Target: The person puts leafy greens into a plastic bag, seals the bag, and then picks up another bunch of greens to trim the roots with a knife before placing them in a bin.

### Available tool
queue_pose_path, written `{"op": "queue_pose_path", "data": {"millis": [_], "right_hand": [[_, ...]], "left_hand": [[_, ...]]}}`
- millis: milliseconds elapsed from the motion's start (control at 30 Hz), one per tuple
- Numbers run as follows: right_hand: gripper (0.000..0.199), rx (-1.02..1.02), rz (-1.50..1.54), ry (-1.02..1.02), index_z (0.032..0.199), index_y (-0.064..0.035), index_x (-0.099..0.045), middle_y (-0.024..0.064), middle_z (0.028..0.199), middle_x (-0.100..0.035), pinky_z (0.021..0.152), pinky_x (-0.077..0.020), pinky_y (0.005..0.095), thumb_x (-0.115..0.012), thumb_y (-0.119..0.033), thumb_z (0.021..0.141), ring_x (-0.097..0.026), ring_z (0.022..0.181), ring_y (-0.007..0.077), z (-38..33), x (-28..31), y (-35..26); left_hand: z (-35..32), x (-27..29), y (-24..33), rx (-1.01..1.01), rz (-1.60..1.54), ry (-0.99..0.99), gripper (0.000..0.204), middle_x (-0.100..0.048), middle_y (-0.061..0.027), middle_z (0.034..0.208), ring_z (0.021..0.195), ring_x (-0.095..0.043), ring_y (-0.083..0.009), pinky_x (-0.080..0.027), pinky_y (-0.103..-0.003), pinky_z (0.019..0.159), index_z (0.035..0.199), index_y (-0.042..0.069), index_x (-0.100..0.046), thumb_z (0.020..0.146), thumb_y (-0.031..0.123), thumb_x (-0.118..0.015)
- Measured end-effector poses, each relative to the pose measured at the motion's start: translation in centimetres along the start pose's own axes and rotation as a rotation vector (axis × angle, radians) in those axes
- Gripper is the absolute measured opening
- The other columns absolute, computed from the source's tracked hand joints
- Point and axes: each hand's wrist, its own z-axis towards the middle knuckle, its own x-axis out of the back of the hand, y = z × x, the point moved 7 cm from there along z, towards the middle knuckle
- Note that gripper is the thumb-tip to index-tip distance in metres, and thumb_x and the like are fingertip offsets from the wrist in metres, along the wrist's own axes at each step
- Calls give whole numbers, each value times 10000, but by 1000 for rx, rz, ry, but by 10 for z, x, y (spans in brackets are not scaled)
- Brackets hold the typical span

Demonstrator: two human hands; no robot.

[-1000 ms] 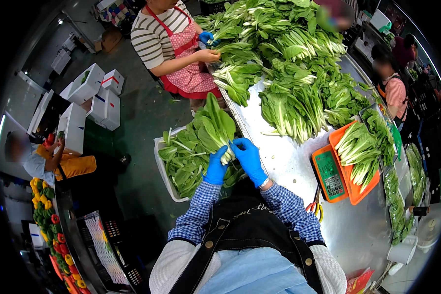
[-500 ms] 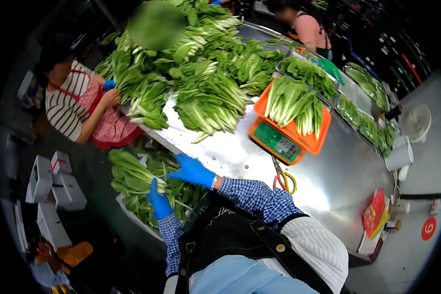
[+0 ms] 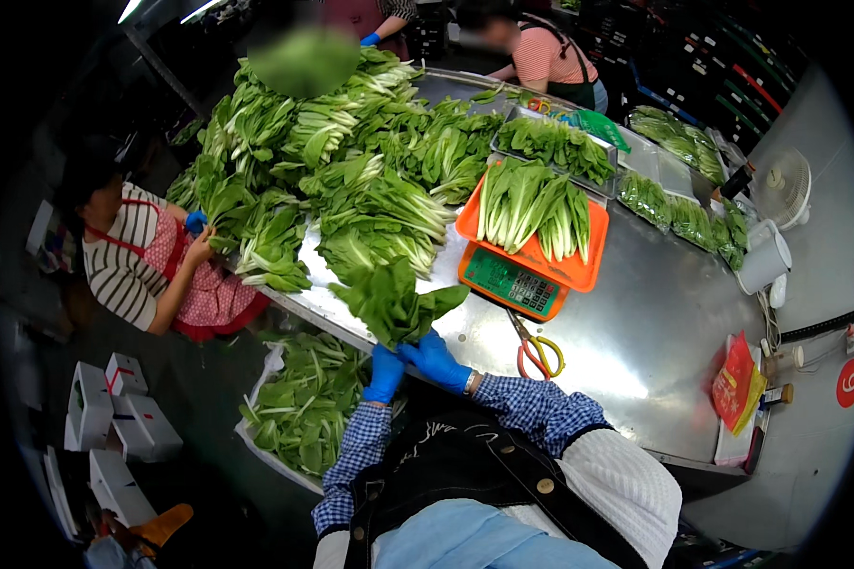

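Note:
In front of me, by the table's near edge, a bunch of leafy greens (image 3: 396, 302) stands with its leaves fanned out and pointing away. My left hand (image 3: 384, 375), blue-gloved, is closed around its lower end. Beside it my right hand (image 3: 436, 361), also gloved, is closed on the same bunch, though the leaves and fingers hide the stalks. Just beyond lies a large heap of similar greens (image 3: 380, 213). To the right, an orange tray (image 3: 586, 270) of greens rests on a scale with a green panel (image 3: 512, 282). Scissors with red and yellow handles (image 3: 539, 355) lie near the scale.
Below the metal table (image 3: 626, 332), at left, sits a white-lined container (image 3: 247, 431) full of leaves. A co-worker in a striped top (image 3: 123, 251) handles greens at the left. Bagged greens (image 3: 669, 209), a fan (image 3: 785, 185) and a red-yellow packet (image 3: 735, 387) line the right side.
Both hands have moved from above the floor container to the table edge, carrying the bunch. My right hand, open before, has closed on it. The view has shifted.

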Motion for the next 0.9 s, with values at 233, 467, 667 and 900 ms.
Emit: {"op": "queue_pose_path", "data": {"millis": [233, 467, 667, 900], "right_hand": [[607, -98, 41, 36, 1279, 11, -367, 223, 1246, -456, 948, -370, 359, -561, -357, 835, -458, 1153, 307, -1, 44, 20], [744, 100, -450, 873, 1317, -3, -334, 215, 1265, -429, 983, -346, 382, -703, -282, 735, -410, 1181, 327, -30, 276, -55], [1040, -369, -937, 784, 1388, -35, -144, 312, 1287, -326, 923, -377, 447, -743, -411, 627, -367, 1162, 447, 11, 332, -15], [797, -428, -883, 846, 1320, -5, -286, 191, 1061, -475, 713, -465, 396, -657, -214, 647, -506, 928, 326, 26, 339, -7]], "left_hand": [[26, -54, 34, 141, -281, -8, 379, -577, -112, 1064, 906, -573, -201, -473, -293, 740, 1146, -23, -491, 790, 43, -602], [73, -84, 125, 219, -601, -16, 195, -610, -50, 724, 573, -546, -108, -382, -198, 454, 969, -13, -580, 792, 63, -611], [173, -158, 169, -52, -409, -80, 308, -620, -121, 959, 858, -603, -206, -481, -296, 726, 993, -39, -563, 722, 52, -677], [228, -214, 147, 29, -154, -92, 483, -620, -121, 1005, 896, -601, -229, -479, -310, 770, 1072, -40, -541, 641, 60, -736]]}}
